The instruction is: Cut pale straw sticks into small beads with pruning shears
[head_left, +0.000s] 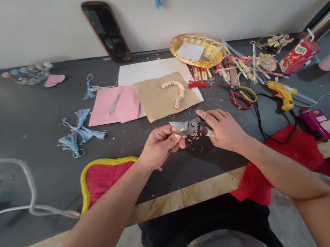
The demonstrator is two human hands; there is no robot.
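Observation:
My right hand (224,128) is wrapped around the handles of a pair of pruning shears (189,126), whose blades point left. Close to the blades, my left hand (162,143) pinches a thin pale stick, mostly hidden by the fingers. Small cut pale pieces (197,136) lie scattered on the dark table below the shears. Just beyond my hands, a curved row of pale pieces (180,89) rests on a tan paper sheet (154,95).
Pink paper (99,109) and blue tassels (82,131) lie left. Behind are a leaning phone (107,32) and yellow basket (180,45). Scissors (240,100), a yellow glue gun (285,93) with cable, red cloth (295,148) and a juice box (299,55) sit right.

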